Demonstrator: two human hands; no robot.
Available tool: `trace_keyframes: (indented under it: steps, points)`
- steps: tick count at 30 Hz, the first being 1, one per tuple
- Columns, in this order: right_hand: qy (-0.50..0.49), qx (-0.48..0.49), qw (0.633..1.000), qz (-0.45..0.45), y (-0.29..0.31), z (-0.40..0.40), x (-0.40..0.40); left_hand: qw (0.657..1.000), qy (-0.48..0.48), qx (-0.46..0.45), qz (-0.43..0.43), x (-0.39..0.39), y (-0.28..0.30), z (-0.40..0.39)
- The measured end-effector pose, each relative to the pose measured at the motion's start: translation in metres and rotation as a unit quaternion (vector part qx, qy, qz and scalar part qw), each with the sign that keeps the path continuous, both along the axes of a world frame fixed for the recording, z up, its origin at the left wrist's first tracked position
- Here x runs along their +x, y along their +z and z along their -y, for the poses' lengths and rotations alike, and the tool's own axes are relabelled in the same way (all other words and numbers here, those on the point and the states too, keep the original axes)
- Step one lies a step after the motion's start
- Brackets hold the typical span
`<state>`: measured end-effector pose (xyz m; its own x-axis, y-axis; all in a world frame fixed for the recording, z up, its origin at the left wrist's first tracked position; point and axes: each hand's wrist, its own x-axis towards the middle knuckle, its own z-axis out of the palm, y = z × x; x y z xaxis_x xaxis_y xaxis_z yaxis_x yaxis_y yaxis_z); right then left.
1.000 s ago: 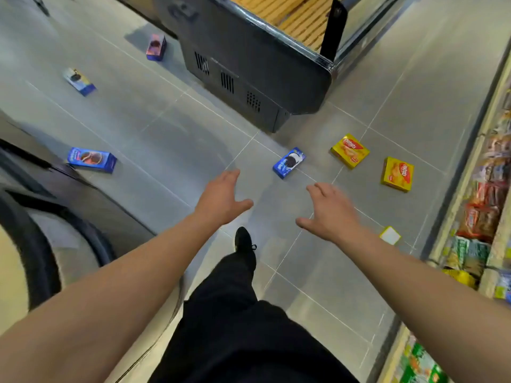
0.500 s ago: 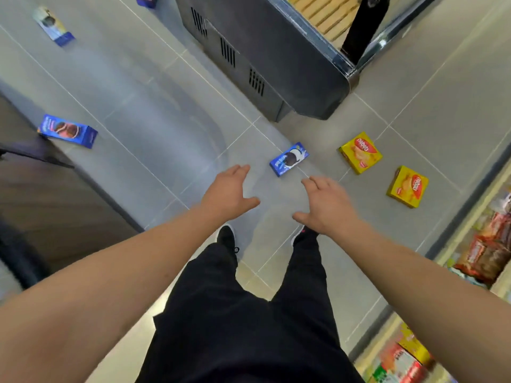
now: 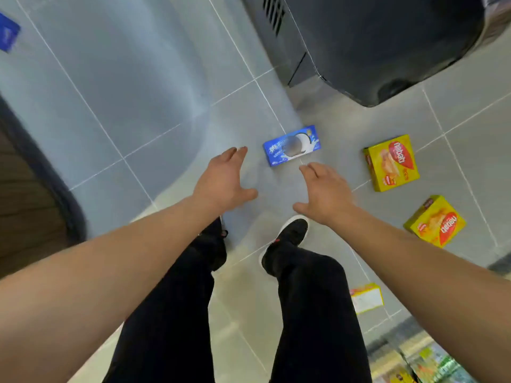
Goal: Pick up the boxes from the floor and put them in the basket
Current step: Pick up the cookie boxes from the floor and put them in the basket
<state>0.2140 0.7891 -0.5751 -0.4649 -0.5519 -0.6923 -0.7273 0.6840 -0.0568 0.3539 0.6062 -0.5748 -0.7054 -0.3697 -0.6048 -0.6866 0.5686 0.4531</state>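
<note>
Boxes are spread over the grey tiled floor [image 3: 143, 87]. Both hands are held out over it, palms down, and nothing is held in either one. The left hand [image 3: 222, 181] is seen with its fingers [image 3: 235, 156] straight and a little spread, thumb out to the side. The right hand [image 3: 325, 190] is seen the same way, its fingers [image 3: 311, 168] loose and apart.

The blue box [image 3: 292, 145] is lying flat on the floor, just past the tips of both hands and between them. It is not touched by either hand. Two yellow boxes are lying flat to the right: the near yellow box [image 3: 391, 163] is beside the blue one, and the far-right yellow box [image 3: 435, 221] is placed lower, next to the right arm. A small pale box [image 3: 366, 298] with a yellow edge is seen by the right leg. A corner of another blue box [image 3: 8, 33] is cut off at the top left edge.

Black trousers and a black shoe [image 3: 290, 233] with a white sole are seen under the arms. A big dark cabinet [image 3: 373, 45] with vents is standing at the top right. Shop goods [image 3: 431, 366] are seen, blurred, at the bottom right
</note>
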Motion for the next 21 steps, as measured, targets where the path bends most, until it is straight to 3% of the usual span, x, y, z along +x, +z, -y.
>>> trace_keyframes:
  steps: [9,14,21]
  points:
    - [0.002,-0.013,0.999,-0.041,-0.271,0.015,-0.083,0.988,-0.152,-0.024,0.015,-0.092,-0.263,-0.002]
    - [0.076,-0.026,0.994,-0.078,-0.353,0.023,-0.127,0.98,-0.193,-0.04,-0.034,-0.139,-0.344,0.01]
    - [0.16,-0.041,0.979,-0.12,-0.406,0.03,-0.151,0.967,-0.236,-0.052,-0.074,-0.149,-0.392,0.02]
